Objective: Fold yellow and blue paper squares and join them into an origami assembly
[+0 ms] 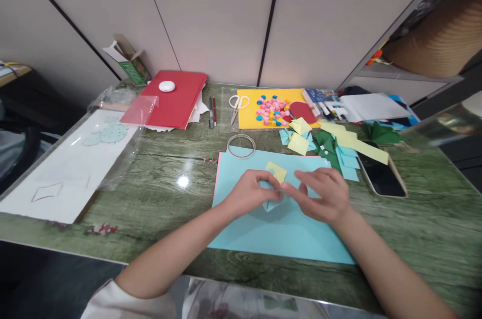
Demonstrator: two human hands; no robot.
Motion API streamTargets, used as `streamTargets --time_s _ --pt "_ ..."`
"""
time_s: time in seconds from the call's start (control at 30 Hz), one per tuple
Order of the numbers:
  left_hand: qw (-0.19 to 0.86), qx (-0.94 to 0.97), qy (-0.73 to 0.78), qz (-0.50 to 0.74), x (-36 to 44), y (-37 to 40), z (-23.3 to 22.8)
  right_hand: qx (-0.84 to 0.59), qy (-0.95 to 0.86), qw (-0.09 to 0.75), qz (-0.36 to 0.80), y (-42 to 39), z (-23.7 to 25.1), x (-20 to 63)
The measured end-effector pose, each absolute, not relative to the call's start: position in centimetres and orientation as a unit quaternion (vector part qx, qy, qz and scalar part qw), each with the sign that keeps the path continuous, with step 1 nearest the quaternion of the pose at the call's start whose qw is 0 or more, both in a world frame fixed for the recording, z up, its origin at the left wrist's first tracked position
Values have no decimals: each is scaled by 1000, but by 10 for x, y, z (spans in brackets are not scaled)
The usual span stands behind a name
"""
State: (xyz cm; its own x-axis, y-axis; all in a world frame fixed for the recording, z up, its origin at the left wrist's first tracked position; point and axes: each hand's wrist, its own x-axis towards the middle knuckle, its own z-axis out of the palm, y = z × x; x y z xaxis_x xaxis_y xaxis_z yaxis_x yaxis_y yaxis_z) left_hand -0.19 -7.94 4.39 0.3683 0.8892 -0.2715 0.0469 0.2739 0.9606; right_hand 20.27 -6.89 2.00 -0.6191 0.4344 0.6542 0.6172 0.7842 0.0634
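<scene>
Over a stack of light blue paper sheets [241, 228], my left hand [252, 189] pinches a small folded paper piece [270, 205] of light blue, partly hidden by the fingers. A yellow folded square [276, 172] shows just beyond the fingertips; whether it is joined to the blue piece I cannot tell. My right hand [324, 193] comes in from the other side with its fingers stretched apart. Its index fingertip meets the piece close to my left fingertips.
Behind the sheets lie a metal ring [241, 146], white-handled scissors [238, 105], pink, blue and yellow paper bits [271, 110] and folded yellow-and-blue paper pieces [299, 140]. A phone [382, 176] is at the right. A red folder [169, 103] and a drawing sheet [68, 168] occupy the left.
</scene>
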Motion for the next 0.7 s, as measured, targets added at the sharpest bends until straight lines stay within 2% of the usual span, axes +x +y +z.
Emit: streamTargets --time_s 0.1,0.2,0.3,0.4,0.53,0.7 --pt "681 481 463 300 0 -79 45 -355 -854 370 -94 -67 35 201" --pt "733 384 456 327 -1 -77 46 -371 -836 403 34 -68 49 196" --pt "774 309 436 340 -3 -76 47 -394 -828 354 182 -73 56 185" --pt "774 314 426 348 -3 -77 48 -416 -810 321 261 -77 57 176" --pt "728 373 445 364 -2 -79 49 -434 -785 323 303 -80 54 172" --pt "634 502 454 374 -3 -79 50 -430 -806 321 251 -79 53 174"
